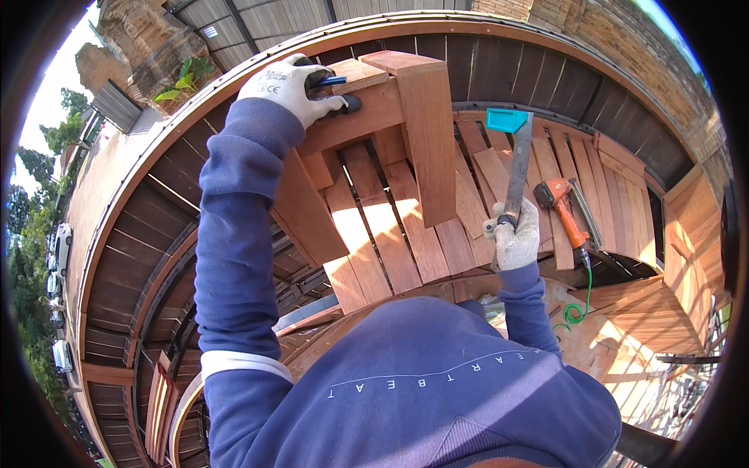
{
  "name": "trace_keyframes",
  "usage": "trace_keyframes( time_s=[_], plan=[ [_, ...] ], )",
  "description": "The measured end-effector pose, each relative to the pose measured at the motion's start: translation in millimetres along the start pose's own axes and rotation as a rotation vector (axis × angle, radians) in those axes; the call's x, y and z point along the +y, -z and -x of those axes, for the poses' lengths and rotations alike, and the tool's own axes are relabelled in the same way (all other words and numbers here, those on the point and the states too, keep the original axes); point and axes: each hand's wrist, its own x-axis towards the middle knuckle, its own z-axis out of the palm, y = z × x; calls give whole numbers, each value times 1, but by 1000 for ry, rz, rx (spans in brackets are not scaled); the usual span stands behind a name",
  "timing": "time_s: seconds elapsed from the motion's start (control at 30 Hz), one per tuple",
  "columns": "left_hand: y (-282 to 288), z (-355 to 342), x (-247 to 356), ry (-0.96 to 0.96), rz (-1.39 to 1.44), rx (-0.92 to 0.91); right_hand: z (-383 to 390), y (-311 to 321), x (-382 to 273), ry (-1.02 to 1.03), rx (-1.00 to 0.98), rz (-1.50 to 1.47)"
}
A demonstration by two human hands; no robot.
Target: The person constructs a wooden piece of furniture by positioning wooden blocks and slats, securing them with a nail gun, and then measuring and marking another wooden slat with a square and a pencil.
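Observation:
My left hand (290,92), in a white glove with dark fingertips, is closed around a blue pen-like stick (331,80). Its fingers rest by the top of a reddish-brown wooden frame (359,118), next to a short wood block (353,76). The frame has a tall board (427,140) on its right and another board (308,207) on its left. My right hand (518,236), also gloved, grips the lower part of the metal blade of a try square (518,168). The square's turquoise handle points up, away from me, to the right of the frame.
Slatted wooden decking (398,226) lies beneath the frame. Right of my right hand, an orange nail gun (560,204) rests on the boards, with a coiled green air hose (576,313) trailing from it. A curved wooden rail (234,72) with dark panels surrounds the work.

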Motion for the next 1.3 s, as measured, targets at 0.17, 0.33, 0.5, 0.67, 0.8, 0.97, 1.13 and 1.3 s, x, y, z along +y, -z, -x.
trace_keyframes(
  time_s=[0.17,0.33,0.5,0.67,0.8,0.97,1.13,1.3],
  plan=[
    [-6,-8,-13,-38,-31,40,3,-23,-54,321,-43,-165],
    [-7,-15,-19,-26,19,19,-10,-38,-67,232,-237,-443],
    [-6,-13,-15,-61,21,54,-29,-57,-75,271,-272,-287],
    [-3,-8,-11,-22,-9,39,-41,-80,-90,333,-278,-73],
    [2,-9,-4,8,29,35,-45,-88,-82,332,-255,-306],
    [-1,-9,-5,35,9,25,-51,-88,-87,385,-262,82],
    [-1,-13,-7,38,28,26,-54,-87,-75,297,-263,-452],
    [4,-10,-5,22,-1,-46,-52,-90,-87,326,-219,-124]
  ],
)
